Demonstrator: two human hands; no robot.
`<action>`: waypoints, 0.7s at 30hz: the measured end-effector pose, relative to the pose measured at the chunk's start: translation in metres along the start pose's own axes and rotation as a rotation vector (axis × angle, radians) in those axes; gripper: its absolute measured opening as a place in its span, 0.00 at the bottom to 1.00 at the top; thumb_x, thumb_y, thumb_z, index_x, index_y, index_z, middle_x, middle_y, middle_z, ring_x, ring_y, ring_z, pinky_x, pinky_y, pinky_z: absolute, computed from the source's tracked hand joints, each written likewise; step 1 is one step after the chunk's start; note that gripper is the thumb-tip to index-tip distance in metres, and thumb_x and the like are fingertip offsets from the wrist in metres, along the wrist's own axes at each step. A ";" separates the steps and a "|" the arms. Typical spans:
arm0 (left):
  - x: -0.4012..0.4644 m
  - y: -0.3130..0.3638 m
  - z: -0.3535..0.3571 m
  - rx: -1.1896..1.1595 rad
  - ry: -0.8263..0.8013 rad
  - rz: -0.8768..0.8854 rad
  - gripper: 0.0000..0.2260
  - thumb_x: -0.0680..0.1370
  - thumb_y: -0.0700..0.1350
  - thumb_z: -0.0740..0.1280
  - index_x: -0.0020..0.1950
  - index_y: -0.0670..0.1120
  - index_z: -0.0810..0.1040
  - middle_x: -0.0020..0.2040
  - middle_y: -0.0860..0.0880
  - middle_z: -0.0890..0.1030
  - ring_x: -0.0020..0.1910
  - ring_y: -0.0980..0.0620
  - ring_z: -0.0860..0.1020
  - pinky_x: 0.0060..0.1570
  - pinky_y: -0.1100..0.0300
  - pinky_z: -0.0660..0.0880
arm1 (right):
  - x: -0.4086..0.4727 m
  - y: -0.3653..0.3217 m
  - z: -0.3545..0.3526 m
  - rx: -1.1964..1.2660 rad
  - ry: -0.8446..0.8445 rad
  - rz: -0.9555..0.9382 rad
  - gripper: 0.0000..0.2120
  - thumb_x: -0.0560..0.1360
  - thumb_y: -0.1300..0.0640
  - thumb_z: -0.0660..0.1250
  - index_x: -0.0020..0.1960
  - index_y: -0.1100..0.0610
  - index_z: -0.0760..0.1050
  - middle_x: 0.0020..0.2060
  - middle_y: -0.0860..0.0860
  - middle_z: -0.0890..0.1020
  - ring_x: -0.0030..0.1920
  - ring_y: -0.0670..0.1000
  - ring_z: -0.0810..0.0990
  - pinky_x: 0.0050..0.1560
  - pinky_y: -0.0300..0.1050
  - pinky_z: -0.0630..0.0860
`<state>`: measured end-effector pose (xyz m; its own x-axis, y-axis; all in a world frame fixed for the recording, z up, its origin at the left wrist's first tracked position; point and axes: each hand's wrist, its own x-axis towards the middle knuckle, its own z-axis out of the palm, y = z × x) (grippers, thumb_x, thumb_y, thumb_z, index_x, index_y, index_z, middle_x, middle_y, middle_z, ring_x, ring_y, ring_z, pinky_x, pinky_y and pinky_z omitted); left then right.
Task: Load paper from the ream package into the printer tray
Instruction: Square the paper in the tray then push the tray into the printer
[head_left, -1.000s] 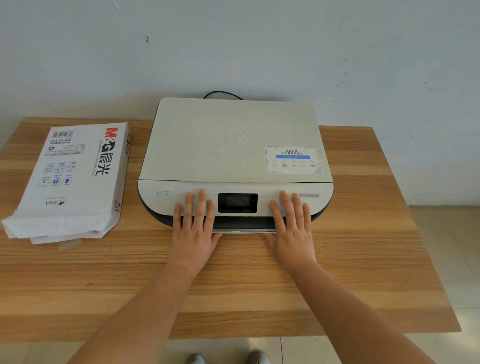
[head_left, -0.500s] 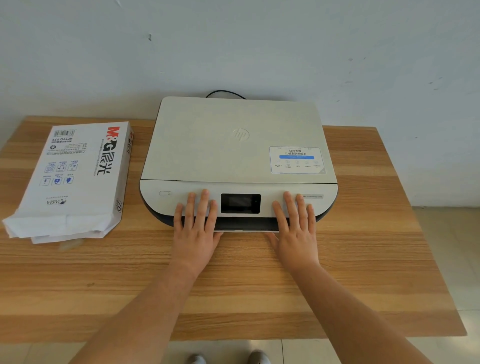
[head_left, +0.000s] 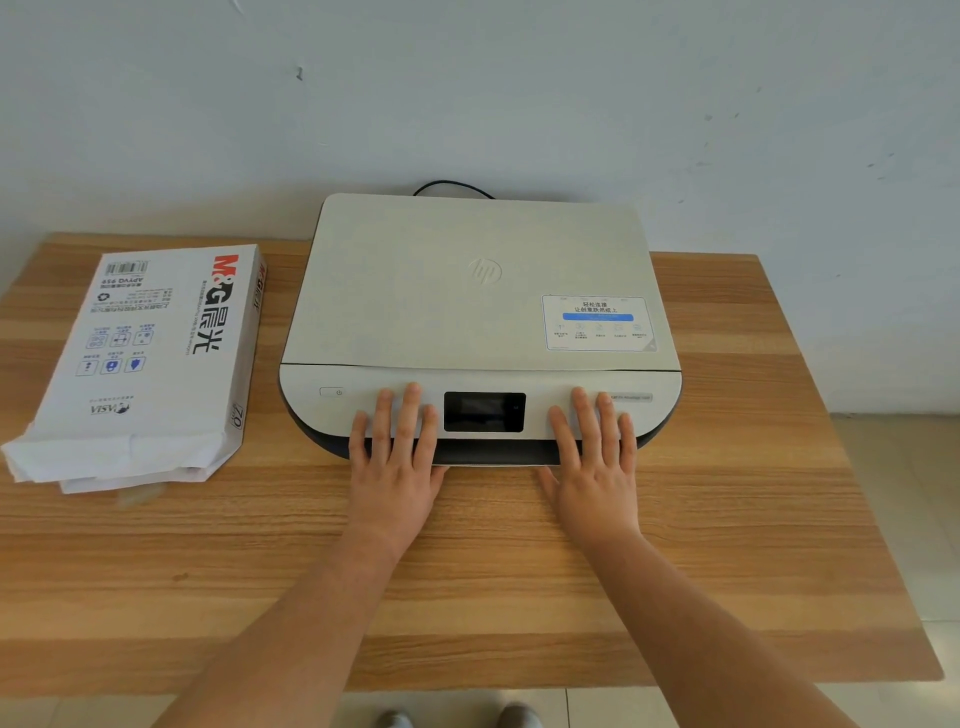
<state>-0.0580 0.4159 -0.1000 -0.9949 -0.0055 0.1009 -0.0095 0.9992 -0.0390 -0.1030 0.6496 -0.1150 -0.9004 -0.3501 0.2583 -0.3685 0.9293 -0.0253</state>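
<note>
Both thumbs hidden; left hand, right hand flat on printer.

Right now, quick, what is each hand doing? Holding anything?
Left hand: open, flat, fingers on the printer front panel, holding nothing.
Right hand: open, flat, fingers on the same panel, holding nothing.

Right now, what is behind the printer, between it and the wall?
A black cable arches up just behind the printer and drops out of sight again. The printer body hides where it plugs in and anything lower behind it.
</note>
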 end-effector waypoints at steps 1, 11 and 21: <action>0.000 0.000 0.001 0.001 0.004 0.002 0.41 0.69 0.54 0.73 0.75 0.42 0.56 0.77 0.41 0.49 0.75 0.37 0.50 0.71 0.37 0.51 | 0.000 0.000 0.001 0.000 0.010 -0.002 0.40 0.71 0.47 0.72 0.75 0.56 0.56 0.76 0.57 0.50 0.77 0.59 0.40 0.73 0.64 0.50; 0.000 0.002 0.001 0.011 0.017 0.003 0.42 0.68 0.54 0.74 0.74 0.42 0.57 0.77 0.41 0.49 0.75 0.37 0.49 0.71 0.37 0.49 | -0.001 0.003 0.006 -0.037 0.028 -0.030 0.41 0.71 0.46 0.72 0.75 0.56 0.55 0.76 0.59 0.52 0.77 0.61 0.42 0.73 0.66 0.50; -0.002 -0.004 -0.003 0.008 0.003 0.017 0.39 0.70 0.52 0.73 0.74 0.43 0.57 0.77 0.42 0.51 0.75 0.38 0.52 0.71 0.38 0.53 | 0.000 -0.002 -0.003 -0.013 0.018 0.005 0.40 0.71 0.47 0.72 0.75 0.56 0.55 0.76 0.58 0.50 0.77 0.58 0.39 0.73 0.64 0.49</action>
<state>-0.0557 0.4122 -0.0974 -0.9946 0.0119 0.1034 0.0069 0.9988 -0.0490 -0.1013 0.6481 -0.1117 -0.8979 -0.3429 0.2760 -0.3606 0.9326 -0.0144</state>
